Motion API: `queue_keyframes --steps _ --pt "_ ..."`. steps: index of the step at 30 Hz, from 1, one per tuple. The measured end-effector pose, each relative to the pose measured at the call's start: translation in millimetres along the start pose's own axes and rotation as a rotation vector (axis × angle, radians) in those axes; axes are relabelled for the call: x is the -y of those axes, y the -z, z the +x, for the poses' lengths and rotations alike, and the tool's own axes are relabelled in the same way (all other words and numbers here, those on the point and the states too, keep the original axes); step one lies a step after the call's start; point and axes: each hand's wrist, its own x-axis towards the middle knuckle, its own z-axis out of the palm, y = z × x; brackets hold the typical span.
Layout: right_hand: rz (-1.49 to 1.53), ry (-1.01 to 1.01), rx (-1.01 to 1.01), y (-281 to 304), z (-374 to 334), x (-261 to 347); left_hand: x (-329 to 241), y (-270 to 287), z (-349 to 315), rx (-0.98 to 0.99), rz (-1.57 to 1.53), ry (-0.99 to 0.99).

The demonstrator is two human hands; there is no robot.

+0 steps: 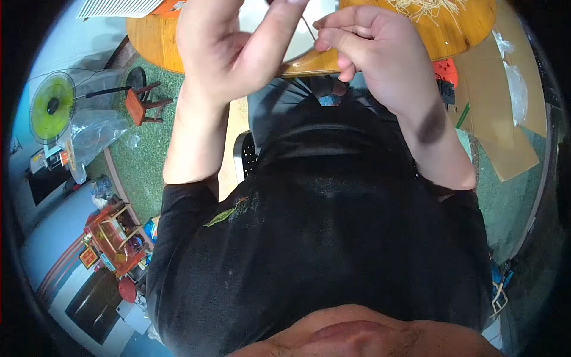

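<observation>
My right hand (383,56) pinches one end of a thin dark strand (308,28) between thumb and fingertips. From there the strand runs up toward the thumb of my left hand (229,50). The left hand's fingers are curled and partly cut off by the top edge; a bit of something dark shows by its thumb, too little to name. Both hands are held over the near edge of a wooden table (467,37). Behind them lies a white flat thing (326,7), and a heap of loose pale strands (429,8) rests on the table to the right.
A white ribbed rack or tray (122,7) sits at the far left. On the left floor are a green fan (52,107), a small red-brown stool (140,107) and clear plastic bags (98,134). Cardboard (488,95) and a red thing (446,72) are at right.
</observation>
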Motion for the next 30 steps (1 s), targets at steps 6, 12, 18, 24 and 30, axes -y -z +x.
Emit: queue_keyframes --steps 6,12,18,24,30 --pt "-0.273 0.013 0.115 5.5 -1.3 8.2 35.8 -39.1 23.2 -0.060 -0.578 -0.253" --pt "-0.163 0.300 0.376 26.6 15.4 -35.0 11.1 -17.7 33.4 0.252 0.012 -0.214" --pt "0.077 0.300 0.370 36.2 14.3 -45.7 6.6 -11.6 20.6 0.307 0.006 -0.012" --pt "0.069 0.292 0.393 51.7 16.9 -53.5 55.0 -14.5 0.0 0.358 -0.433 -0.247" --pt "-0.188 0.462 0.087 42.9 6.1 -60.5 50.3 -17.8 1.2 0.430 -0.386 -0.246"
